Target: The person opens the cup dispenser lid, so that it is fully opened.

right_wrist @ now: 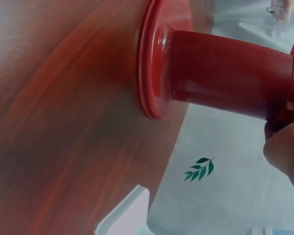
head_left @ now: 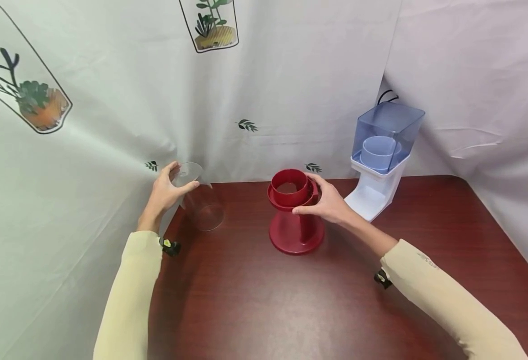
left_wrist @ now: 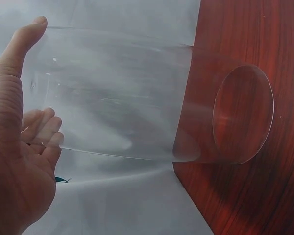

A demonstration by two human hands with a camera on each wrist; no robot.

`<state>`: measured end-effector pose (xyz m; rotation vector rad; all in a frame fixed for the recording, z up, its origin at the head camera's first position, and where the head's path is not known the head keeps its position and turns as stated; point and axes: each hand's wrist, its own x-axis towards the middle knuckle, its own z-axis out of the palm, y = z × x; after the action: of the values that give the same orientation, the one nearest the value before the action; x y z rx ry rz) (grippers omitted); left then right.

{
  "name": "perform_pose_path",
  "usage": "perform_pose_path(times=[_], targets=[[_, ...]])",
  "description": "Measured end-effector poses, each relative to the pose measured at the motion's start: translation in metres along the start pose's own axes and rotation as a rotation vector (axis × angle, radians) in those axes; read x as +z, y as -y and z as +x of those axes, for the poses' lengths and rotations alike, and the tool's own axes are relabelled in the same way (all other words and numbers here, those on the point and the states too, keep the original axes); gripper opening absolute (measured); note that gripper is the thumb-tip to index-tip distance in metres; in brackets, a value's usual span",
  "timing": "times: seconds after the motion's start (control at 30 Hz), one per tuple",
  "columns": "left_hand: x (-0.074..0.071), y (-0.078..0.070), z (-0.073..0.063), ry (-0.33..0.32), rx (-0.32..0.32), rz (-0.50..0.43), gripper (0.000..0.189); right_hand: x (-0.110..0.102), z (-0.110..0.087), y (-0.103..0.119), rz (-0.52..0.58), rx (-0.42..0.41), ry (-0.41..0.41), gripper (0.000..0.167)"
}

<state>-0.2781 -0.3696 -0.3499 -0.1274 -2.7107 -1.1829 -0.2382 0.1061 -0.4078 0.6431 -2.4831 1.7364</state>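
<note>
My left hand (head_left: 163,192) grips a clear see-through cylinder (head_left: 202,207) near its upper end, thumb on one side and fingers on the other. In the left wrist view the clear cylinder (left_wrist: 122,98) runs from that hand (left_wrist: 19,132) toward the tabletop, its round far end over the wood. My right hand (head_left: 329,201) holds the upper part of a red stand (head_left: 297,235), its thumb and fingers spread round the collar below the cup-like top. The red stand (right_wrist: 225,73) has a wide round foot and a thick column; only part of the right hand (right_wrist: 286,152) shows there.
Behind my right hand stands a white dispenser (head_left: 369,197) with a bluish see-through hopper (head_left: 387,125) and a black cord. White printed cloth (head_left: 291,90) hangs along the back and both sides of the dark red wooden table (head_left: 264,310).
</note>
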Motion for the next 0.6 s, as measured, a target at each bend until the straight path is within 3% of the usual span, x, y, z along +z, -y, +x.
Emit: perform_pose_path(times=[0.6], targets=[[0.0, -0.001, -0.002, 0.009, -0.012, -0.017, 0.116, 0.029, 0.049, 0.001, 0.002, 0.004, 0.004, 0.099]])
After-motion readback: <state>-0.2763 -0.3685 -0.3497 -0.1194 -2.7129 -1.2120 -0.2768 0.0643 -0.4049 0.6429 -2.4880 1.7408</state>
